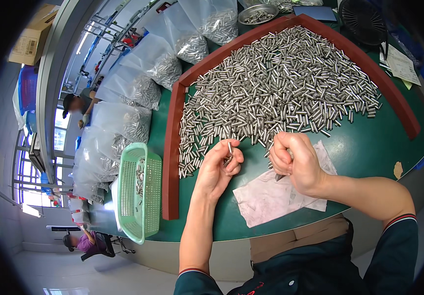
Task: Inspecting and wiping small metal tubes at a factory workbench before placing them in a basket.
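A big heap of small shiny metal pins (281, 78) covers the green table in front of me. At the heap's near edge, my left hand (217, 169) is curled palm up. A metal pin (230, 147) stands between its thumb and fingers, and more metal shows against the curled fingers. To the right, my right hand (298, 164) is closed in a fist above a stained whitish cloth (261, 196). A dark, pointed end (279, 177) sticks out below that fist; the rest of what it grips is hidden by the fingers.
A reddish-brown frame (171, 162) borders the heap. Left of it stands a green plastic basket (153, 196) with some pins inside. Clear bags of pins (136, 125) line the table's left side. A metal bowl (257, 14) and a black fan (364, 22) are at the back. Two people are farther left.
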